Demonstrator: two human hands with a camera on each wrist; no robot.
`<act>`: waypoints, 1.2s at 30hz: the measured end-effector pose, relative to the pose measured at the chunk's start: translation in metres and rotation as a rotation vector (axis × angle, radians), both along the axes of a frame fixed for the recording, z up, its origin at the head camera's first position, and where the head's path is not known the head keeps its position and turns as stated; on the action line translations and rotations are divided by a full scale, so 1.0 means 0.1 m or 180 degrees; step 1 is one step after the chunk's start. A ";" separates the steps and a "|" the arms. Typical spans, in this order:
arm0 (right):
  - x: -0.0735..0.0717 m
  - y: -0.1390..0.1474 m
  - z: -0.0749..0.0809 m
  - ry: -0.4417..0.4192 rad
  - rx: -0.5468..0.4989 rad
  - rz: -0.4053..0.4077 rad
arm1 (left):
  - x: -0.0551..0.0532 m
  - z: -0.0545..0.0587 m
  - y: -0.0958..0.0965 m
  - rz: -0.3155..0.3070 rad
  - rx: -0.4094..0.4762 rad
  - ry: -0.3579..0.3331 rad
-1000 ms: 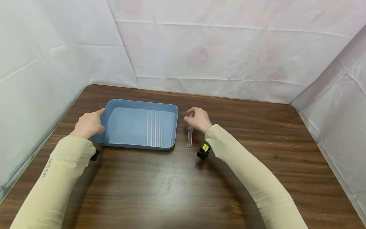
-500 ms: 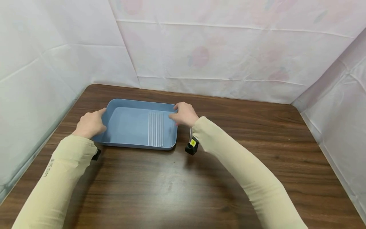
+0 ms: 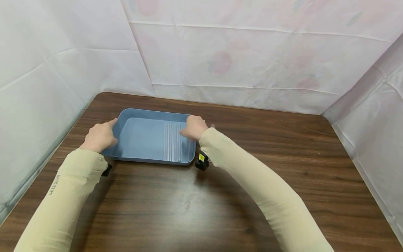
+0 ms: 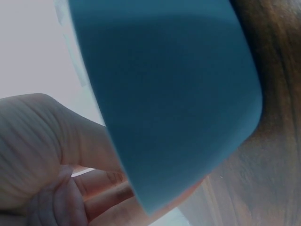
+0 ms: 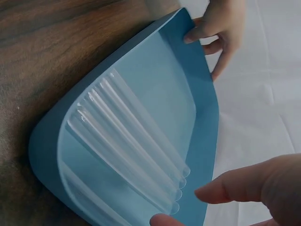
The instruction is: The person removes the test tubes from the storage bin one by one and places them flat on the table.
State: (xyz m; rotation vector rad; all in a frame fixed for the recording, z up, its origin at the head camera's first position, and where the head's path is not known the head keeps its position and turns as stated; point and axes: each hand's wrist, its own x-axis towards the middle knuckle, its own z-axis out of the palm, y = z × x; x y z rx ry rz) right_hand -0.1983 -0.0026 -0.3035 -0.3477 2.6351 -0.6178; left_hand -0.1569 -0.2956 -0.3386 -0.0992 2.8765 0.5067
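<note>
In the head view, a blue tray (image 3: 141, 134) holds several clear test tubes (image 3: 172, 142) lying side by side near its right end. Another test tube (image 5: 89, 197) lies apart from that row, close to the tray's end wall in the right wrist view. My left hand (image 3: 99, 136) grips the left wall of the tray, thumb and fingers on opposite sides of it. Over the tray's right end is my right hand (image 3: 194, 127). Its thumb and finger stand apart above the tubes in the right wrist view, with nothing seen between them.
On the wooden table (image 3: 176, 210), right of the tray, one more test tube (image 3: 212, 125) lies mostly hidden beneath the right sleeve (image 3: 245, 168). White patterned cloth (image 3: 239, 59) hangs behind the table and along both sides.
My right hand has moved left, from the test tube on the table to over the tray's right end. That tube stays on the table. The left hand keeps its place on the tray.
</note>
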 end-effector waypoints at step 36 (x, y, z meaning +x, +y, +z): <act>0.06 -0.16 -0.36 0.0304 0.0426 0.0097 | 0.00 0.01 0.05 0.0003 -0.0023 0.0002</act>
